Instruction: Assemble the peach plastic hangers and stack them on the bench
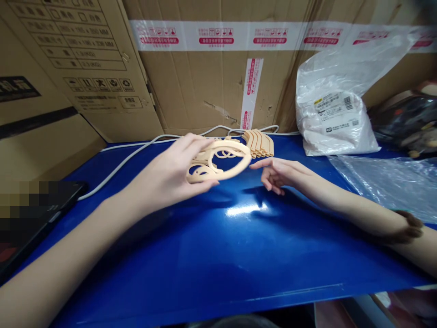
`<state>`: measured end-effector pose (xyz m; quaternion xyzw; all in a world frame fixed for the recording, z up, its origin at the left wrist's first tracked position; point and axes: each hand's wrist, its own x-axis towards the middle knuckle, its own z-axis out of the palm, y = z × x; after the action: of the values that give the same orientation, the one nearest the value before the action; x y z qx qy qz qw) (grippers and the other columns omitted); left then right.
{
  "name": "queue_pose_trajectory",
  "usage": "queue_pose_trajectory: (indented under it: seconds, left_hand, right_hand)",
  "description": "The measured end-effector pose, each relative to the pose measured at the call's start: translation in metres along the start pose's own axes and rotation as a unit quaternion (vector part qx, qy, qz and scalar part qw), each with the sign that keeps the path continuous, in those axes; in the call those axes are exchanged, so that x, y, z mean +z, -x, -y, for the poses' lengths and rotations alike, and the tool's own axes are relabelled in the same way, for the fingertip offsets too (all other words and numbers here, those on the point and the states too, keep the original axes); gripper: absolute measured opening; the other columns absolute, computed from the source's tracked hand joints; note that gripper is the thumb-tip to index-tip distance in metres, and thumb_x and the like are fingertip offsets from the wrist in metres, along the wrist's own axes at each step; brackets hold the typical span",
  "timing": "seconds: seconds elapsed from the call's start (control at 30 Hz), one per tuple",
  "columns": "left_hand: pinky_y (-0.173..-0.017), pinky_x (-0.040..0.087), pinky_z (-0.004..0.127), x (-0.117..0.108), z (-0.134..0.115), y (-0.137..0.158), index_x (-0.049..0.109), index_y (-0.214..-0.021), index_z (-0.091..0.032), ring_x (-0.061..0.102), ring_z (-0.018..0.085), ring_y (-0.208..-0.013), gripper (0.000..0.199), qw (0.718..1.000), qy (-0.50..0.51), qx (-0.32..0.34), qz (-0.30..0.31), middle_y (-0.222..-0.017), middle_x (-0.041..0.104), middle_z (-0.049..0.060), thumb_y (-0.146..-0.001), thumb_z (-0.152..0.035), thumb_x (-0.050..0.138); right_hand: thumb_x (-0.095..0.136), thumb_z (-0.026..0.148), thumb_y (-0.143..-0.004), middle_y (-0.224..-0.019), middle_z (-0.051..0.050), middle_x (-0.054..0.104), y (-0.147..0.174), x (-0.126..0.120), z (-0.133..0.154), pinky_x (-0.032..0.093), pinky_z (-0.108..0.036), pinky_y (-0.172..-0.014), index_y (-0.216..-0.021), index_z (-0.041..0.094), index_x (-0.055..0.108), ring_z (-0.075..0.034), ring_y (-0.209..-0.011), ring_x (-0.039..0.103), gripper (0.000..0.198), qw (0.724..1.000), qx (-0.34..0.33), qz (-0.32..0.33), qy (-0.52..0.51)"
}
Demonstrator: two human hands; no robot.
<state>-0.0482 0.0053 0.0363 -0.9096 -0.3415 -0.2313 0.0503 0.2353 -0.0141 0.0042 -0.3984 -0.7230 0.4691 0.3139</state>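
Observation:
In my left hand (184, 166) is a beige oval ring-shaped plastic piece (235, 171), gripped at its left end between fingers and thumb and held above the blue table. Its left part is covered by my fingers. My right hand (275, 173) hovers just to the right of the piece, index finger pointing at it and the other fingers loosely bent, with nothing in them. Behind the held piece lie more beige ring-shaped parts (227, 154), partly hidden. Beside them rests a row of nested curved beige pieces (259, 143).
The blue table (211, 255) ends at a front edge near me. Cardboard boxes (205, 86) wall off the back and left. A white cable (119, 172) runs along the back. A white plastic bag (336, 120) and clear plastic film (392, 182) lie right; a black phone (64, 205) lies left.

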Motion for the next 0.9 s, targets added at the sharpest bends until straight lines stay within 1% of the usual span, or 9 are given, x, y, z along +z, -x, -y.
queue_pose_trajectory:
  seconds: [0.07, 0.13, 0.2, 0.23, 0.33, 0.43, 0.53, 0.73, 0.9]
  left_hand:
    - [-0.099, 0.046, 0.035, -0.009, 0.013, -0.002, 0.045, -0.137, -0.014, 0.055, 0.026, -0.114, 0.067, 0.999, 0.002, -0.051, 0.020, -0.125, 0.054, 0.012, -0.082, -0.049, 0.061]
    - [-0.097, 0.046, 0.034, -0.015, 0.027, -0.002, 0.050, -0.133, -0.017, 0.057, 0.026, -0.111, 0.066, 0.995, 0.002, -0.097, 0.035, -0.122, 0.055, 0.010, -0.079, -0.053, 0.062]
    - [-0.098, 0.046, 0.037, -0.017, 0.041, -0.001, 0.054, -0.129, -0.018, 0.057, 0.027, -0.111, 0.065, 0.989, 0.008, -0.128, 0.068, -0.121, 0.057, 0.009, -0.077, -0.055, 0.062]
    - [-0.100, 0.045, 0.039, -0.016, 0.048, 0.000, 0.054, -0.130, -0.017, 0.056, 0.028, -0.113, 0.067, 0.986, 0.013, -0.141, 0.087, -0.123, 0.057, 0.010, -0.076, -0.056, 0.061]
    - [-0.104, 0.041, 0.041, -0.011, 0.060, 0.003, 0.052, -0.133, -0.018, 0.054, 0.031, -0.119, 0.074, 0.977, 0.029, -0.173, 0.123, -0.133, 0.055, 0.010, -0.072, -0.058, 0.062]
    - [-0.108, 0.038, 0.041, -0.007, 0.064, 0.004, 0.051, -0.137, -0.020, 0.050, 0.031, -0.126, 0.080, 0.967, 0.048, -0.195, 0.159, -0.141, 0.051, 0.009, -0.069, -0.063, 0.063]
    - [-0.109, 0.037, 0.039, -0.006, 0.063, 0.003, 0.049, -0.138, -0.021, 0.048, 0.030, -0.129, 0.082, 0.957, 0.057, -0.211, 0.188, -0.144, 0.050, 0.007, -0.069, -0.064, 0.062]
    - [-0.108, 0.038, 0.039, -0.002, 0.065, 0.004, 0.046, -0.141, -0.023, 0.046, 0.033, -0.132, 0.084, 0.953, 0.027, -0.224, 0.201, -0.145, 0.048, 0.006, -0.070, -0.067, 0.060]
    - [-0.110, 0.036, 0.039, 0.000, 0.064, 0.004, 0.046, -0.141, -0.022, 0.044, 0.032, -0.133, 0.084, 0.956, 0.036, -0.219, 0.194, -0.146, 0.048, 0.007, -0.071, -0.065, 0.060]
  right_hand:
    - [0.048, 0.053, -0.092, -0.089, -0.003, 0.060, 0.000, -0.004, 0.001, 0.045, -0.030, -0.072, -0.118, 0.019, 0.058, -0.016, -0.078, 0.055, 0.044, 0.988, -0.033, -0.018, 0.153]
    - [0.055, 0.052, -0.089, -0.103, -0.006, 0.062, 0.000, -0.007, -0.001, 0.044, -0.035, -0.087, -0.119, 0.021, 0.060, -0.020, -0.096, 0.057, 0.043, 0.953, -0.085, -0.004, 0.292]
    - [0.057, 0.051, -0.088, -0.115, -0.007, 0.060, 0.000, -0.009, -0.003, 0.041, -0.038, -0.097, -0.121, 0.023, 0.060, -0.023, -0.109, 0.054, 0.043, 0.924, -0.123, 0.021, 0.362]
    - [0.056, 0.051, -0.088, -0.118, -0.008, 0.059, -0.001, -0.010, -0.005, 0.040, -0.039, -0.099, -0.121, 0.023, 0.060, -0.024, -0.112, 0.053, 0.043, 0.916, -0.132, 0.032, 0.376]
    - [0.054, 0.052, -0.089, -0.120, -0.009, 0.057, -0.001, -0.012, -0.008, 0.040, -0.040, -0.101, -0.120, 0.023, 0.060, -0.023, -0.113, 0.053, 0.042, 0.909, -0.137, 0.049, 0.390]
    - [0.054, 0.051, -0.089, -0.120, -0.009, 0.057, -0.001, -0.012, -0.009, 0.040, -0.040, -0.101, -0.119, 0.022, 0.060, -0.023, -0.114, 0.053, 0.042, 0.906, -0.140, 0.053, 0.396]
    - [0.055, 0.051, -0.089, -0.120, -0.009, 0.057, -0.001, -0.013, -0.008, 0.041, -0.040, -0.101, -0.118, 0.022, 0.060, -0.023, -0.113, 0.053, 0.041, 0.905, -0.144, 0.055, 0.397]
    - [0.053, 0.050, -0.090, -0.121, -0.009, 0.056, -0.001, -0.013, -0.007, 0.041, -0.039, -0.101, -0.119, 0.021, 0.059, -0.023, -0.114, 0.052, 0.041, 0.900, -0.143, 0.061, 0.408]
    - [0.053, 0.050, -0.090, -0.121, -0.010, 0.056, -0.001, -0.013, -0.007, 0.041, -0.040, -0.101, -0.120, 0.022, 0.059, -0.023, -0.114, 0.052, 0.041, 0.899, -0.144, 0.064, 0.409]
